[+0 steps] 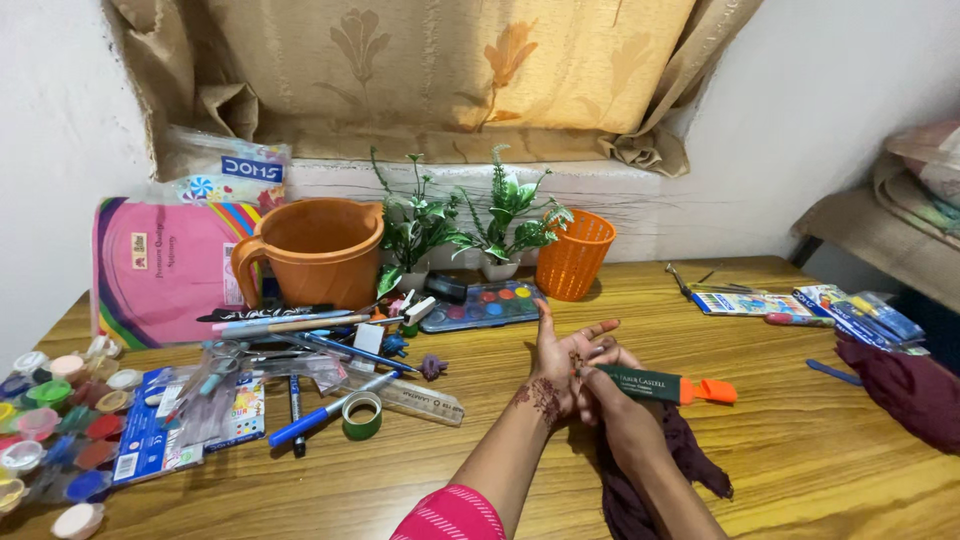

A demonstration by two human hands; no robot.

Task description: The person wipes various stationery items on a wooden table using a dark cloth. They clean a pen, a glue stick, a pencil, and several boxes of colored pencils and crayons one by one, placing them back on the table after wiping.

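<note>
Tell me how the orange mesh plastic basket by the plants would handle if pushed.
The orange mesh plastic basket is probably light: its walls are open lattice. Standing upright on the wooden table, taller than its narrow base, it may tip rather than slide. On its side, the round shape would likely roll.

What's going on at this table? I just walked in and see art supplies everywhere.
A person sits at a wooden table holding a dark green tube with an orange cap in the right hand. The left hand is open, fingers spread, right beside it. A dark maroon cloth lies under the forearm. Paint pots, pens and a watercolour palette lie untouched to the left.
</note>
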